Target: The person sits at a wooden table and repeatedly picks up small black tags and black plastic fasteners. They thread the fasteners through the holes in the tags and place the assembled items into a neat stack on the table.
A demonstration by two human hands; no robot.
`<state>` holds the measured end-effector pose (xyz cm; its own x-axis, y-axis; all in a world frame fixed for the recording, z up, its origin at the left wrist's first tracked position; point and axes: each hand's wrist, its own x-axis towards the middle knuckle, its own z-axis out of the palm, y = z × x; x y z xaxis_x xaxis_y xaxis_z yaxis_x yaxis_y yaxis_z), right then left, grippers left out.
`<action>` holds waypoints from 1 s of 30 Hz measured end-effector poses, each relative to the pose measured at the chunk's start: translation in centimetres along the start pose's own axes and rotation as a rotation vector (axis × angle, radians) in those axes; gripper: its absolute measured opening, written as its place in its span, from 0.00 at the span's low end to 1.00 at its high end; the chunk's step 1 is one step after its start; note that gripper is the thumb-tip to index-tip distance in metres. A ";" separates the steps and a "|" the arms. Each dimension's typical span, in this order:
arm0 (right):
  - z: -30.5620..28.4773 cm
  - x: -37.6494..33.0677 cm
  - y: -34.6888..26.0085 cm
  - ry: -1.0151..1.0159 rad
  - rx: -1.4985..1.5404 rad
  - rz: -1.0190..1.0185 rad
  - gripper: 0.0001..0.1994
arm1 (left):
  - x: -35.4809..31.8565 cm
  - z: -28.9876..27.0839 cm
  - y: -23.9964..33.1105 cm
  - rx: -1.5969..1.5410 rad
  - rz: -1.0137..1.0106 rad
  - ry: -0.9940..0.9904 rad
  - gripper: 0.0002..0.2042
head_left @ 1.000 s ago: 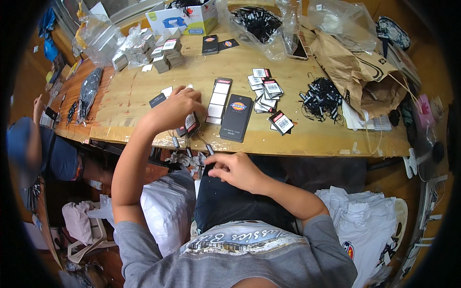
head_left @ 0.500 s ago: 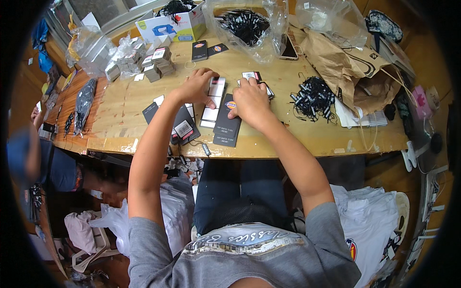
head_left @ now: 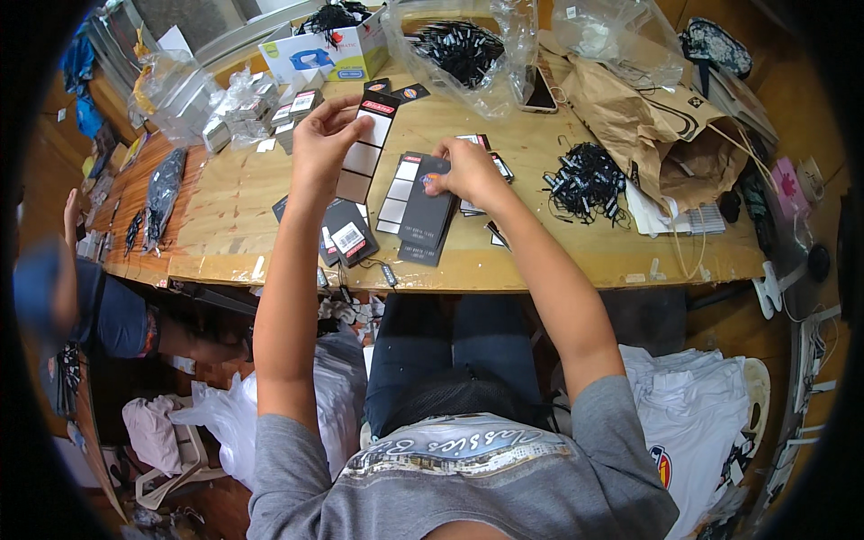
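A: Holding what, left hand (head_left: 322,144)?
B: Fingers pinched on a long strip of tags (head_left: 364,148), lifted clear of the wooden table (head_left: 558,243), likely for peeling.
A: Right hand (head_left: 463,171)?
B: Closed lightly on a dark tag stack (head_left: 426,211) lying flat on the table.
A: Surroundings?
B: Black strings pile (head_left: 585,180), brown paper bag (head_left: 630,108), cluttered workroom

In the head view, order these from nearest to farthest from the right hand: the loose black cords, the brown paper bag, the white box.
From the right hand:
1. Loose black cords, just to its right.
2. Brown paper bag, farther right, behind the cords.
3. White box, far back left on the table.
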<state>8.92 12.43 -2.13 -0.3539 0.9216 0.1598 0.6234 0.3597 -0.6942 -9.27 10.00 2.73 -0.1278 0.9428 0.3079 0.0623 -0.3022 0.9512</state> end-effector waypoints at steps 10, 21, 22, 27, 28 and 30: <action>1.5 0.4 0.4 0.466 -0.261 -0.390 0.17 | -3.0 0.5 0.8 -0.133 0.027 0.063 0.07; -5.5 -3.7 -2.4 0.125 0.288 -0.268 0.09 | -7.3 6.5 -0.9 -0.192 -0.054 -0.114 0.08; -5.5 -4.3 -1.4 0.147 0.332 -0.261 0.11 | -7.9 7.4 -0.6 -0.226 -0.070 -0.125 0.07; -6.2 -7.4 4.3 -0.077 0.063 -0.086 0.17 | -8.8 7.0 -1.2 -0.336 -0.189 -0.011 0.06; -6.1 -7.7 5.2 -0.160 -0.076 -0.154 0.18 | -9.0 6.9 -0.8 -0.363 -0.189 -0.032 0.05; -5.9 -7.7 5.9 -0.208 -0.069 -0.137 0.18 | -9.2 6.6 -1.6 -0.351 -0.194 -0.020 0.06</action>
<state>19.44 8.33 -3.29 -0.5700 0.8160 0.0960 0.6035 0.4951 -0.6251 -1.63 2.76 -1.77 -0.0843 0.9886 0.1251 -0.3038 -0.1450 0.9416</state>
